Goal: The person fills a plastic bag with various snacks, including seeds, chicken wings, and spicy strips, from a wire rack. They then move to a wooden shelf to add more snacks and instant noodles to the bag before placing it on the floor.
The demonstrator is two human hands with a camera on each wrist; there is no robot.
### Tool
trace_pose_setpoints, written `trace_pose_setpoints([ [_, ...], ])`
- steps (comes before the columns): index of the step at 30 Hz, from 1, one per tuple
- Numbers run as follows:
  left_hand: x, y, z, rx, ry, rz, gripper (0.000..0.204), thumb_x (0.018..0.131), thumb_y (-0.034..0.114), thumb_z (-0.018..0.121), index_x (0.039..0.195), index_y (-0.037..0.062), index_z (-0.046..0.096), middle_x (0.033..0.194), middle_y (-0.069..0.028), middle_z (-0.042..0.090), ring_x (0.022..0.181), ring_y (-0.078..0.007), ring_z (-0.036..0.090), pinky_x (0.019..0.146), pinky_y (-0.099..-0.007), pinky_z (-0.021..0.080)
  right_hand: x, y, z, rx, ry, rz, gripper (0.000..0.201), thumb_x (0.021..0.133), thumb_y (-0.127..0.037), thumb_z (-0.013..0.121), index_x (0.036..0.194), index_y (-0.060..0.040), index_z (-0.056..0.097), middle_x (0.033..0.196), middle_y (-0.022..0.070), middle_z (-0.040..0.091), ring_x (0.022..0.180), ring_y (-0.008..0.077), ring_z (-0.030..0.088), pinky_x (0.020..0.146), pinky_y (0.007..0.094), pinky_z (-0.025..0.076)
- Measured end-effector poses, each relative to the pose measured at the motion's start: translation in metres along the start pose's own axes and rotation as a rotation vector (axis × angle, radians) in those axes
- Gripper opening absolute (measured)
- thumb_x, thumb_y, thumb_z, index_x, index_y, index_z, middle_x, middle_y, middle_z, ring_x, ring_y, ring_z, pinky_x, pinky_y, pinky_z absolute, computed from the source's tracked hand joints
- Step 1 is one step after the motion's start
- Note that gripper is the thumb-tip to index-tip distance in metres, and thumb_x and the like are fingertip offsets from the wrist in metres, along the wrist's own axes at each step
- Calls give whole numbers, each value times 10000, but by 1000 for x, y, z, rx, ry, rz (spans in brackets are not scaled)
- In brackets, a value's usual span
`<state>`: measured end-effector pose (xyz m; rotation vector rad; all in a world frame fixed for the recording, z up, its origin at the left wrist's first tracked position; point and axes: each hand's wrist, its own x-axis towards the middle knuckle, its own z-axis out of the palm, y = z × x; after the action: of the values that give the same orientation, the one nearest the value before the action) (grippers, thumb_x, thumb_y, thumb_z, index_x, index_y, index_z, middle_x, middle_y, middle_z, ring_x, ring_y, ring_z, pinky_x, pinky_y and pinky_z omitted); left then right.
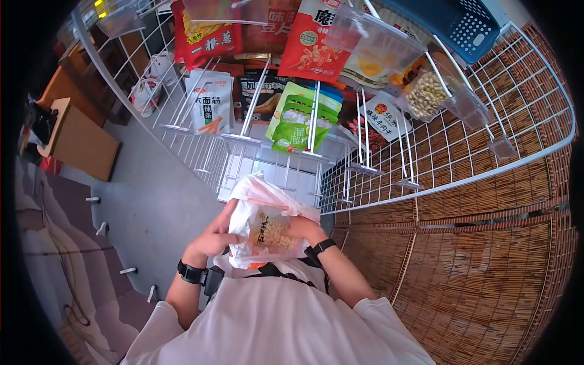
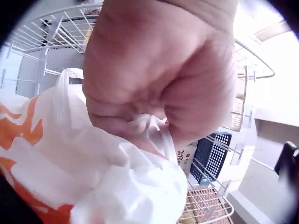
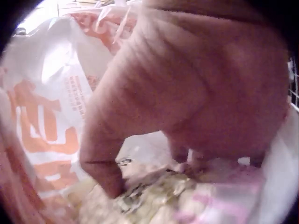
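A white plastic carrier bag (image 1: 254,190) with orange print is held open in front of the person's torso. The left hand (image 1: 214,238) grips the bag's edge on the left, its fingers curled round bunched plastic in the left wrist view. Reaching into the bag from the right, the right hand (image 1: 303,229) holds a snack packet (image 1: 277,236). Through the packet's clear front, pale nut-like pieces and dark lettering show. In the right wrist view the thumb (image 3: 110,179) presses on the packet, while the other fingertips are partly hidden behind it.
A white wire rack (image 1: 426,176) ahead carries red snack bags (image 1: 316,45), green pouches (image 1: 301,118), a white pouch (image 1: 210,100) and a clear pack of nuts (image 1: 426,94). A blue basket (image 1: 456,27) sits at the upper right. Woven blinds (image 1: 468,286) stand on the right.
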<state>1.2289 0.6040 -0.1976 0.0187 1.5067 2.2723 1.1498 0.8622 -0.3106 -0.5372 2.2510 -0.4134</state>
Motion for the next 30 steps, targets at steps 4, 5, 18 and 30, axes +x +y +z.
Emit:
trace_pose_setpoints([
  [4,-6,23,8,-371,87,25,999,593,-178,494,1466,61,74,1398,-88,356,1210,-190,443,978,-298,376,-13,10,29,-190,410,57,327,697,-184,628,964,5,612,909,186,607,886,310,598,795,402,485],
  [5,-9,30,9,-373,90,22,999,593,-178,494,1466,61,74,1398,-88,356,1210,-190,443,978,-298,376,-31,15,24,-226,610,-308,277,704,-152,623,932,4,608,920,178,597,910,309,589,804,405,478],
  [18,-13,47,4,-396,178,132,1017,612,-172,499,1475,97,34,1412,-121,343,1226,-217,440,980,-310,378,33,26,97,792,-297,188,980,662,-481,756,1391,-26,286,1380,170,393,1264,302,387,1026,405,335],
  [30,-107,10,-119,318,765,-110,869,671,-109,469,1456,79,147,1316,-169,439,1035,-292,572,840,-359,492,23,-42,25,2144,-192,-272,439,713,67,461,1151,37,481,929,116,550,644,144,447,702,301,419],
])
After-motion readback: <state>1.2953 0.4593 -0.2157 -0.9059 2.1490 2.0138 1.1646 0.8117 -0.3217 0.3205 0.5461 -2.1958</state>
